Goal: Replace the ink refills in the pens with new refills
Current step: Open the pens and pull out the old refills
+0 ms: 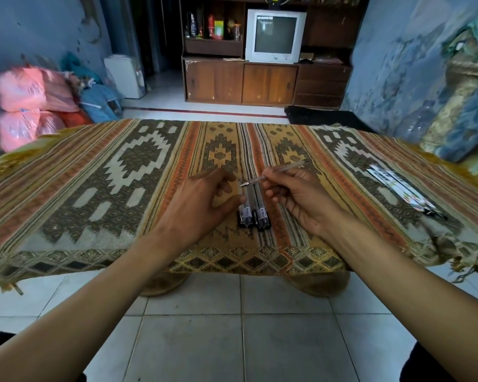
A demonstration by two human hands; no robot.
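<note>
Patterned woven cloth (122, 172) covers a low table, with grey floor tiles (232, 326) below its near edge and a wooden cabinet (260, 84) carrying one television (275, 35) against the far wall. Landmark for this record: the group of pens (254, 213) lying at the cloth's centre, near its front edge. Count there is uncertain; at least three black-capped barrels lie side by side, touching, caps toward the viewer. One further pen (276, 172), clear-barrelled, is lifted just behind the group, tip pointing left. Right of the group, well apart and close to the cloth's right edge, lies one bundle of packaged refills (406, 188); the number inside cannot be told. Left hand (204, 205): fingers loosely curled, thumb tip touching the leftmost barrel of the group; whether the fingers hold anything cannot be told. Right hand (295, 197): fingers closed in a pinch round the lifted pen's barrel, held above the cloth. Left of the group the cloth is bare to its left edge; behind the group it is bare to the far edge. Beyond the left corner sit pink plastic bags (25, 106) on the floor, clear of the table
</note>
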